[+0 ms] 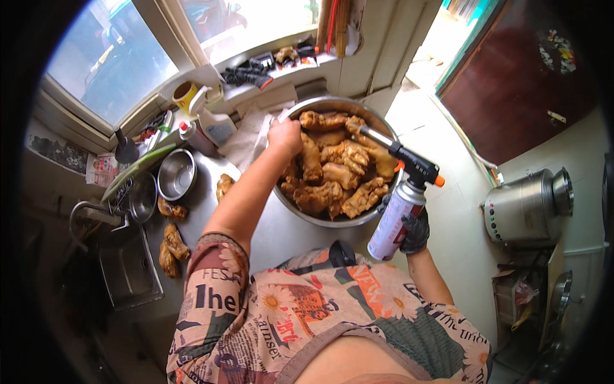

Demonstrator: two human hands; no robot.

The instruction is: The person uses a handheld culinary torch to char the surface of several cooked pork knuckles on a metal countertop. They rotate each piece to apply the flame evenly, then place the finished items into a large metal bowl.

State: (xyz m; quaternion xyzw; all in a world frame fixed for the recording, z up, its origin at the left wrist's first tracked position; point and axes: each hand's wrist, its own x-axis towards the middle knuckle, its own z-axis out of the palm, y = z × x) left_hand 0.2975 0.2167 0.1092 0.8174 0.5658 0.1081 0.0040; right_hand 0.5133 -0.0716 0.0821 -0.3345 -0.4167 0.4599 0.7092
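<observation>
My right hand [413,229], in a dark glove, grips the canister [391,225] of a gas blowtorch. The torch's metal nozzle [376,137] points into a large round metal basin [331,222], close over the meat at its far side; I cannot make out a flame. Browned pieces of meat that look like pig's trotters [345,158] are heaped in the basin. My bare left hand [285,137] is curled over the basin's left rim, beside the meat, its fingertips hidden.
Left on the metal counter [273,245] lie more meat pieces [173,245], metal bowls [177,174] and a sink [129,269]. A spray bottle [213,122] and red-capped can [194,137] stand by the window. Dark gloves [247,74] lie on the sill. A steel cooker [523,206] stands right.
</observation>
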